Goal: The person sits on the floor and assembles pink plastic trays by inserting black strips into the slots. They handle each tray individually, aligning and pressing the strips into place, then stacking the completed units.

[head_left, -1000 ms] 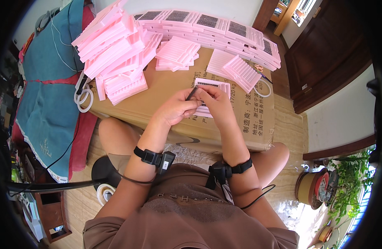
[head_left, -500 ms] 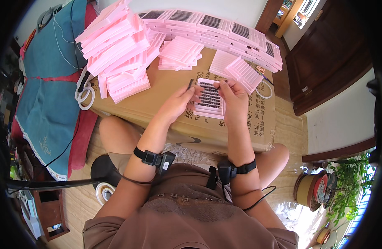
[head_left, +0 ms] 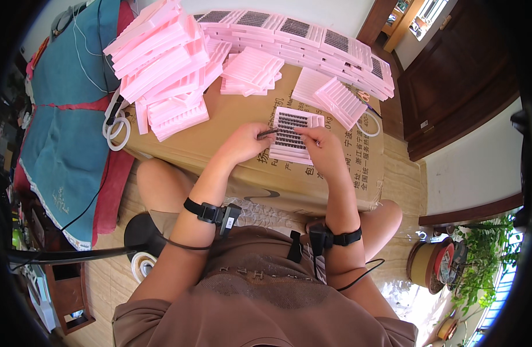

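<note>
A large cardboard box (head_left: pixel 234 124) serves as the worktop, with a tall, leaning heap of pink trays (head_left: pixel 159 63) at its left and a long stack of filled trays (head_left: pixel 303 47) along the back. Both forearms reach up over the near edge, angled inward. The left hand (head_left: pixel 244 141) is turned with its fingers toward the right; the right hand (head_left: pixel 325 147) bends in from the other side, knuckles up, thumb and index finger pointing left. The right fingertips cover part of the rows of black tufts, and whether they pinch anything is too small to tell. The left palm is out of sight. The pink tray in use (head_left: pixel 290 157) lies flat on the box between the hands, the right fingertips over its middle, the left ones just at its left edge. Left thumb and fingers pinch a slim dark piece (head_left: pixel 267 133), its free end pointing over the tray; its exact kind is unclear
</note>
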{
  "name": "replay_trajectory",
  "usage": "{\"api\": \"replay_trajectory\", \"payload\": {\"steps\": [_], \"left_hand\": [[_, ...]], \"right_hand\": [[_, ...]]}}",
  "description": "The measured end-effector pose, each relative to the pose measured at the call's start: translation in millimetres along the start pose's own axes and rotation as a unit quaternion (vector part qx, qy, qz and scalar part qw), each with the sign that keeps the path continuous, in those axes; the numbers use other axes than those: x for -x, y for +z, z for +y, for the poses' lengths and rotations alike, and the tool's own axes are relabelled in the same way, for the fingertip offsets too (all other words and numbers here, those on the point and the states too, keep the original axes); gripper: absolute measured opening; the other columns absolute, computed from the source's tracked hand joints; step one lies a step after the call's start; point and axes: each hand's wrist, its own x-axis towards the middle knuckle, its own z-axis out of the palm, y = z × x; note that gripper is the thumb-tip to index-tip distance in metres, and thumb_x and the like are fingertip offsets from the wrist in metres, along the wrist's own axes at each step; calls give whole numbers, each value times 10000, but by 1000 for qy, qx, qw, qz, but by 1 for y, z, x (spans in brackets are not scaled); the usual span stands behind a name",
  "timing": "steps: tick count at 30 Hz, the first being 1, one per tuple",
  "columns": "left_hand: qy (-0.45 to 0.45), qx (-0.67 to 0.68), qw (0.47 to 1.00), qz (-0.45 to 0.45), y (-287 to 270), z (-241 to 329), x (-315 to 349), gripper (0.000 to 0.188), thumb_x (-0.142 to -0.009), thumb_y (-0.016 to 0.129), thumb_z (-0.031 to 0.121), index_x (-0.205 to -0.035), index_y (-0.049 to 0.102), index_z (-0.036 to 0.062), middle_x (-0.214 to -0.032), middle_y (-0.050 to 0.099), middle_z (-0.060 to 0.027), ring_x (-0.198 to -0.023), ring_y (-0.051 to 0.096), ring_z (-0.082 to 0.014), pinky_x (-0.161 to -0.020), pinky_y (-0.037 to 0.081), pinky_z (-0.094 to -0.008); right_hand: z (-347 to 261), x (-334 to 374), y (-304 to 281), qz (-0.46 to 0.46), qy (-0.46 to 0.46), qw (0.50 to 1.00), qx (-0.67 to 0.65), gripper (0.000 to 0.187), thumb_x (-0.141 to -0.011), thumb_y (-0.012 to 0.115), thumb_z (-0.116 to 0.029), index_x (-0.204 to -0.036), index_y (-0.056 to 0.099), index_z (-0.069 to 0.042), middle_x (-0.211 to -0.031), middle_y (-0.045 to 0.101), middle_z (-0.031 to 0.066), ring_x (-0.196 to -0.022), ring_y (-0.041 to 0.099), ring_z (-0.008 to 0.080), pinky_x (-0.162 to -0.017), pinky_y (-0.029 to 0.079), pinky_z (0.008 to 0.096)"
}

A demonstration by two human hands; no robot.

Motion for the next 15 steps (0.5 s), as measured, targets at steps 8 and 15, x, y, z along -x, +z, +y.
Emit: {"api": "replay_trajectory", "payload": {"steps": [8, 15], "left_hand": [[-15, -43, 999, -30, -9, 8, 1, 223, -945, 726, 211, -1026, 750, 5, -777, 705, -88, -722, 603, -128, -705, 495, -321], [-14, -35, 998, -42, -9, 6, 0, 188, -918, 724, 159, -1034, 760, 16, -808, 729, -84, -724, 617, -123, -697, 501, -316]], "right_hand": [[-4, 8, 24, -28, 71, 986, 147, 102, -809, 806, -164, -891, 797, -102, -993, 701, 50, -959, 643, 233, -893, 445, 407], [-1, 16, 44, 54, 19, 973, 221, 61, -799, 799, -222, -815, 792, -164, -1095, 643, -3, -1169, 533, 280, -1000, 354, 494]]}}
